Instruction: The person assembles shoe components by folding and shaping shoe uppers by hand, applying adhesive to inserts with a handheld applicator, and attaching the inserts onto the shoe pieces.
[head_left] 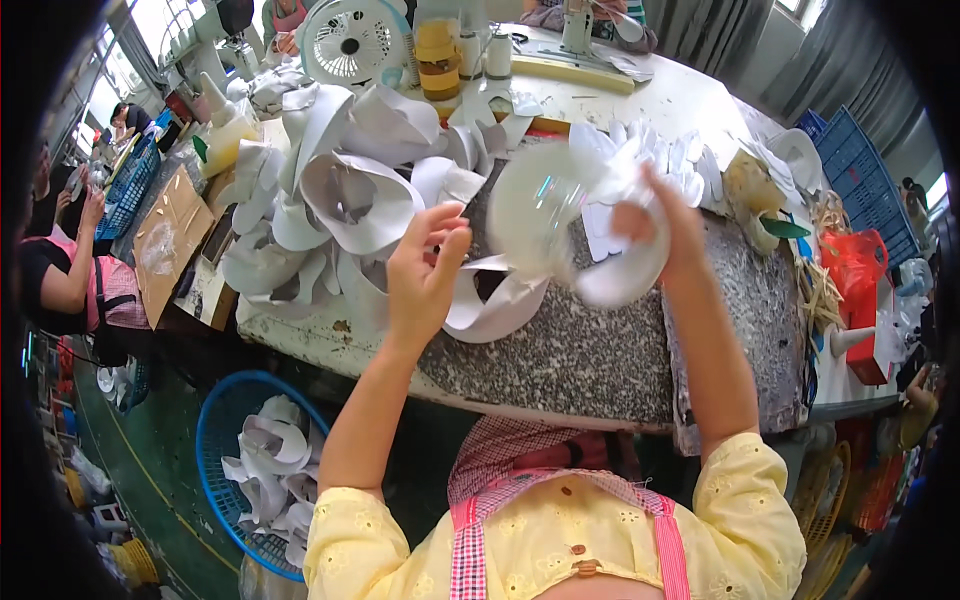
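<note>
My right hand (668, 232) is raised over the speckled grey work slab (590, 350) and grips a clear, thin plastic sheet (570, 225) curled into a loop, partly blurred. My left hand (425, 275) is next to it, fingers pinching the end of a white curved strip (500, 300) that runs to the plastic piece. A big heap of white curled shoe-upper pieces (340, 190) lies on the bench just left of my left hand. Flat white cut pieces (680, 160) lie beyond my right hand.
A blue basket (215, 440) holding white curled pieces stands on the floor at lower left. A white fan (350, 42), a yellow jar (437, 60) and bottles stand at the bench's back. Red bags (855, 260) and blue crates (860, 175) are right. Other people work at left.
</note>
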